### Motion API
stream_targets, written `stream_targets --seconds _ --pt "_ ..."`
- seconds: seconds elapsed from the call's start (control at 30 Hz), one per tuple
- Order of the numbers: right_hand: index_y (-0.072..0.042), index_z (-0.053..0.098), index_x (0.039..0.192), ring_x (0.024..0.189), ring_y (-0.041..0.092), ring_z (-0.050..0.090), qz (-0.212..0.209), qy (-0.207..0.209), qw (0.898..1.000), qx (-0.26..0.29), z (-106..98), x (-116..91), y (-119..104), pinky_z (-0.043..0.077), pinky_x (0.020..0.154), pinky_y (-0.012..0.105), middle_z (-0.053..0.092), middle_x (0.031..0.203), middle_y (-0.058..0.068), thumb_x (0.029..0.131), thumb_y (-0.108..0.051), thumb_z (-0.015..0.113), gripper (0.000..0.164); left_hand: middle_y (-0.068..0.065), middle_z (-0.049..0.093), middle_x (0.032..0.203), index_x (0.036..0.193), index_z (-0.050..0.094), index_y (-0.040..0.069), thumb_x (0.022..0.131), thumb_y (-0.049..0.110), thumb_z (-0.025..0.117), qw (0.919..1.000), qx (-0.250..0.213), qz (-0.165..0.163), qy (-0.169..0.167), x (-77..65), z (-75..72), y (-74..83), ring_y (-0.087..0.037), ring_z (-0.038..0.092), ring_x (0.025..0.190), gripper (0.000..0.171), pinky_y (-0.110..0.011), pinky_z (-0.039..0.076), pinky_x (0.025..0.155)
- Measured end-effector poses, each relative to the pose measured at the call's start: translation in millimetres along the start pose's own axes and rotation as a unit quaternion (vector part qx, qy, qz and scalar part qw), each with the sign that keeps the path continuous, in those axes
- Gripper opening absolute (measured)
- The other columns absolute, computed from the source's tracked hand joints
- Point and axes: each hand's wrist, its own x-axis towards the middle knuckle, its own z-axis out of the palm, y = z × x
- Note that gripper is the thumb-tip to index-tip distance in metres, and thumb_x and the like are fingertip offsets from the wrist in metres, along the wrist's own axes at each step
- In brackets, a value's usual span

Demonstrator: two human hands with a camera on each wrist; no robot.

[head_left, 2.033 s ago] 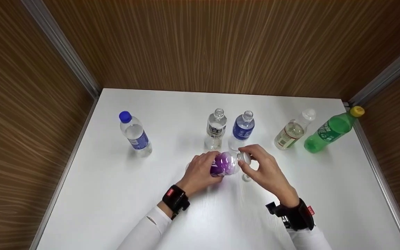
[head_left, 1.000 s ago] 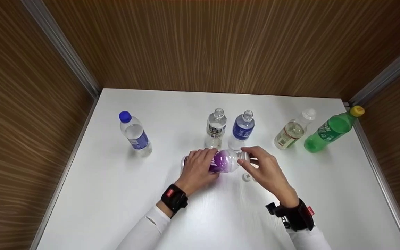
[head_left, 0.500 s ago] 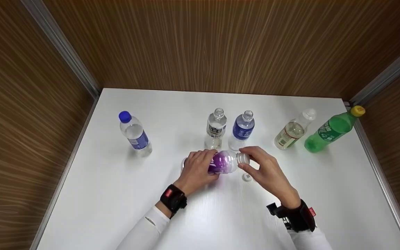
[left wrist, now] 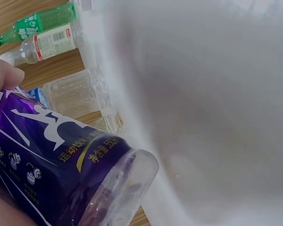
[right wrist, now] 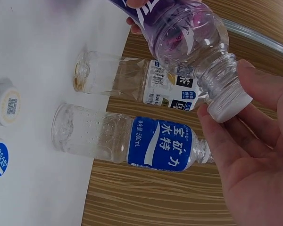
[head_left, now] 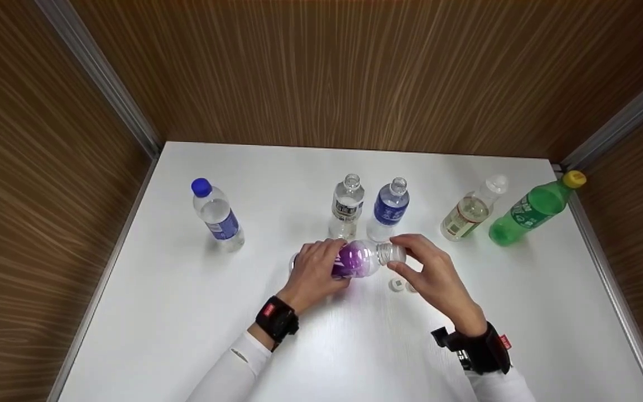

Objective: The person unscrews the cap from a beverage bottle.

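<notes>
Left hand (head_left: 313,273) wraps purple bottle (head_left: 358,259), held sideways over table (head_left: 338,352), in front of capless bottles (head_left: 392,212). Right hand (head_left: 433,273) pinches its cap (right wrist: 231,105), thumb against fingers. Looks like uncapping step; next move likely needs firm left grip, cap drawn clear, set by loose caps (head_left: 397,285).

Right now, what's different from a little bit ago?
The left hand and the purple bottle it grips slid slightly left; the right hand shifted slightly right, pinching the white cap. Nothing was let go. The other bottles stayed put.
</notes>
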Motion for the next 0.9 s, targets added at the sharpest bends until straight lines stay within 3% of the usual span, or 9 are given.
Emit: stream_targets --seconds 0.37,0.73,0.9 --pt "-0.001 0.068 0.121 0.103 0.017 0.067 0.013 0.007 0.999 -0.039 -4 -9 9 0.051 0.093 0.016 0.069 0.116 0.003 0.081 0.0 0.084 0.044 -0.006 0.067 0.126 0.134 0.055 0.012 0.074 0.038 0.088 0.9999 -0.005 -0.006 0.011 -0.1 -0.2 -2.0 -0.025 0.064 0.114 0.073 -0.04 0.048 0.102" --pt "0.0 0.069 0.119 0.096 0.015 0.065 0.03 0.003 0.995 -0.095 -12 -23 28 0.046 0.087 0.011 0.07 0.114 0.006 0.079 0.0 0.085 0.043 -0.004 0.069 0.12 0.133 0.057 0.01 0.073 0.034 0.088 0.9984 -0.028 -0.01 0.048 -0.8 -1.3 -6.4 -0.022 0.066 0.108 0.071 -0.039 0.051 0.097" --pt "0.0 0.07 0.118 0.095 0.015 0.065 0.061 -0.004 0.992 -0.111 -17 -32 40 0.045 0.084 0.013 0.07 0.114 0.007 0.079 0.0 0.085 0.042 -0.005 0.069 0.119 0.133 0.056 0.01 0.073 0.032 0.089 0.9975 -0.04 -0.015 0.056 -0.4 -3.1 -9.0 -0.023 0.066 0.107 0.072 -0.039 0.052 0.095"
